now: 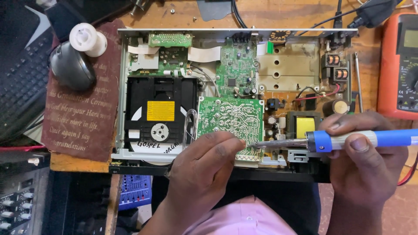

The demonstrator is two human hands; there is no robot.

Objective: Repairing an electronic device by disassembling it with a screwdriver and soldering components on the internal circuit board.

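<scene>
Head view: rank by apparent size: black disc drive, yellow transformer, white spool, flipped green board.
1. black disc drive
2. flipped green board
3. white spool
4. yellow transformer
The last two look close; the spool may sit nearer the camera.

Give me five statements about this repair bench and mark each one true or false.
1. The right hand holds a blue-handled soldering iron. True.
2. The iron's tip points at the lower right edge of the green circuit board. True.
3. The left hand holds a screwdriver. False: its fingertips rest on the board's lower edge, and no tool shows in it.
4. The disc drive sits on the right side of the open chassis. False: it is on the left.
5. An orange multimeter lies at the right. True.
</scene>
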